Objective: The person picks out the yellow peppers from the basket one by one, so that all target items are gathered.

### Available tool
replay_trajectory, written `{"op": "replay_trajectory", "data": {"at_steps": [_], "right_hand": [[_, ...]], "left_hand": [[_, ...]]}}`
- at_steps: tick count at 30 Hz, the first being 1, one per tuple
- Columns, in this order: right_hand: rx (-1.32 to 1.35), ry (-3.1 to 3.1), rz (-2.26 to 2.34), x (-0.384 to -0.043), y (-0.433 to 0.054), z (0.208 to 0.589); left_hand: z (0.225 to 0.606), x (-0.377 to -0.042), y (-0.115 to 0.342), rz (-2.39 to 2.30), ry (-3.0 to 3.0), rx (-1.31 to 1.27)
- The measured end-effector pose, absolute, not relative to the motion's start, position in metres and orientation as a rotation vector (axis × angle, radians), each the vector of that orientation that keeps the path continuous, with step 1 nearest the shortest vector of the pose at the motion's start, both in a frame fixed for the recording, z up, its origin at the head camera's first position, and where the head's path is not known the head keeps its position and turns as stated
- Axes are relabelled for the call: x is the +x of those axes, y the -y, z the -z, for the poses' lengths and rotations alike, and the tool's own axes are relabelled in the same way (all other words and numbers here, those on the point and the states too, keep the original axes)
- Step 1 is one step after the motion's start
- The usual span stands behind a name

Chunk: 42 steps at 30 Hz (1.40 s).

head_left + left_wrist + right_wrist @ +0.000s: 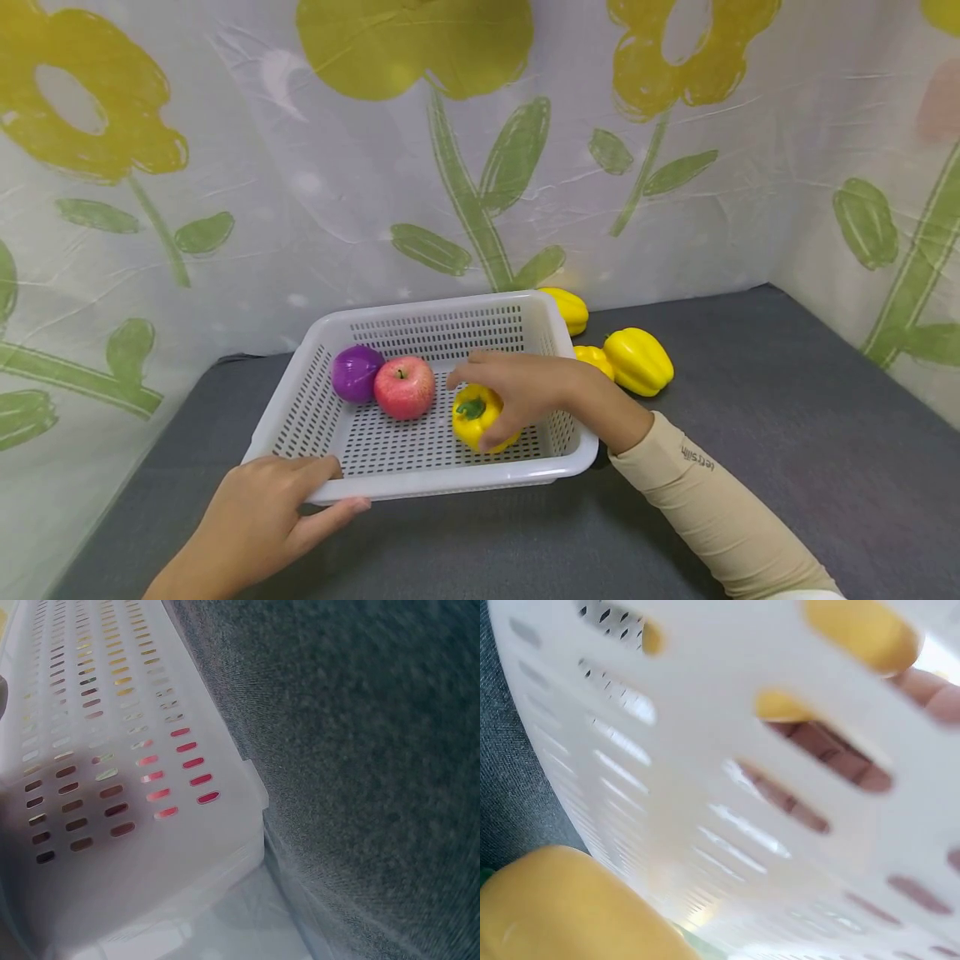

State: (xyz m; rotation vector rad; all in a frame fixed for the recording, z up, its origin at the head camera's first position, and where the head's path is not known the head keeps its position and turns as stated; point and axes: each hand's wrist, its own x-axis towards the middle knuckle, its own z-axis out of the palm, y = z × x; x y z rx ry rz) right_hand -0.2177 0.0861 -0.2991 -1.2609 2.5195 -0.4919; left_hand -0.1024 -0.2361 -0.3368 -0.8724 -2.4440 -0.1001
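Observation:
A white slotted plastic basket (442, 482) rests on the dark tabletop. My left hand (251, 512) grips its near rim at the left corner, fingers over the inside and thumb along the outside. Inside the basket, my right hand (528, 387) holds a yellow bell pepper (471, 427) with a green stem, thumb on the near side and fingers over the far side. A red apple (405, 388) and a shiny purple ball-shaped item (357, 374) sit side by side toward the basket's left. Through the slots, the right wrist view shows parts of my fingers (825, 754).
Outside the basket's right wall lie more yellow bell peppers: one at the right (640, 361), one partly behind my right wrist (596, 360), and one by the back corner (567, 311). Behind the dark cloth-covered table (765, 400) hangs a flower-printed sheet (315, 208).

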Motion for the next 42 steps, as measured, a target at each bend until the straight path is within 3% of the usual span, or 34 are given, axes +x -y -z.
{"op": "replay_trajectory", "data": {"at_steps": [15,30,42], "right_hand": [[-1.041,-2.499,0.254,-0.2161,-0.0848,0.2976],[-1.233,-2.563,0.255,-0.2171,-0.0855,0.2990],[-1.136,-2.569,0.132,-0.2134,-0.0840,0.2972]], "left_hand": [[0.3377,-0.1033,0.2378,0.115,2.397,-0.893],[0.3363,-0.1033,0.2372,0.120,2.402,-0.893],[0.3366,-0.1032,0.2370,0.110,2.407,-0.891]]}}
